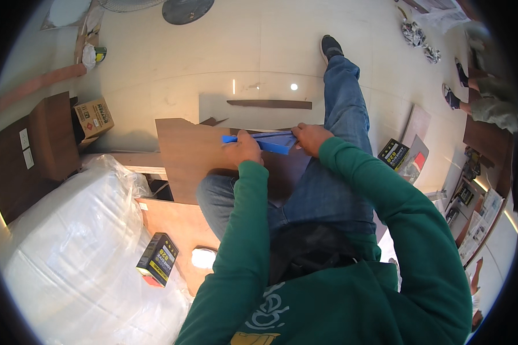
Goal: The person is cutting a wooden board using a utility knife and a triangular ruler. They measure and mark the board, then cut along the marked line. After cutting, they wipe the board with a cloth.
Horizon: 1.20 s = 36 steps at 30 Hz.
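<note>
A brown wood-look sheet point(181, 149) lies across my bent legs, with a cut notch along its far edge. A blue strip point(275, 146), looking like tape or film, is folded and stretched between my hands over the sheet's far edge. My left hand point(243, 149) is closed on the blue strip near its left end, fingertips partly hidden. My right hand point(313, 140) grips the other end at the sheet's right side.
A cardboard box point(95, 118) is at left, plastic-wrapped furniture point(83, 247) at lower left. Dark cans point(157, 257) point(393, 152) stand on either side. A narrow offcut point(269, 103) lies ahead on the tiles point(288, 52). Other people's legs point(489, 103) show at right.
</note>
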Available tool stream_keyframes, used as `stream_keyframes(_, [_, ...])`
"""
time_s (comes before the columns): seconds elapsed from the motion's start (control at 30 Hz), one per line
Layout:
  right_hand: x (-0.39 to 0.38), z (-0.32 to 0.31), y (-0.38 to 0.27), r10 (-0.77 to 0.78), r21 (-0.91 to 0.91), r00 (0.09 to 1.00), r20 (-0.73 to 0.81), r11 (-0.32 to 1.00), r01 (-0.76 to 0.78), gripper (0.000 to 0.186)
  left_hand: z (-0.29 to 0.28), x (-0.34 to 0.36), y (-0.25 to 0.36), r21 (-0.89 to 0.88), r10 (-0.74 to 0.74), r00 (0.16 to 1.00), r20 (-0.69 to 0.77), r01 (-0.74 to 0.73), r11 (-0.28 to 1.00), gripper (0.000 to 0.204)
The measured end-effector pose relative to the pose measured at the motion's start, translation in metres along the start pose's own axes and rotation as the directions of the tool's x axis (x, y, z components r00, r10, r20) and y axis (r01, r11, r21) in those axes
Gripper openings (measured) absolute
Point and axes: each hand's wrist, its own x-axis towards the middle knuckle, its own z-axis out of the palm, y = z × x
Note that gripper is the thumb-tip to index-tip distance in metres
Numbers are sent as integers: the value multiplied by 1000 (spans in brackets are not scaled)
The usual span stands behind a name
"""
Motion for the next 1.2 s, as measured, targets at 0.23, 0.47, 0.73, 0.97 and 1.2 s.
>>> stream_keyframes(0.23, [13,6,10,5,-10,999,38,1000,-4,44,16,17,-2,203,5,1000,-29,0,979,31])
stream_keyframes(0.47, [4,0,-11,-95,48,990,-107,994,100,55,-15,25,0,112,-24,991,128,9,994,34])
stream_keyframes(0.73, [28,-1,-16,-28,5,1000,-3,1000,28,43,-12,45,5,282,10,1000,-17,-5,959,41])
stream_keyframes(0.97, [37,5,-5,-109,13,993,-41,994,110,36,-2,57,-3,365,152,988,-14,-136,921,45])
stream_keyframes(1.2, [30,2,-19,-70,18,997,-30,997,70,44,-5,68,-6,212,43,998,-36,-34,977,35])
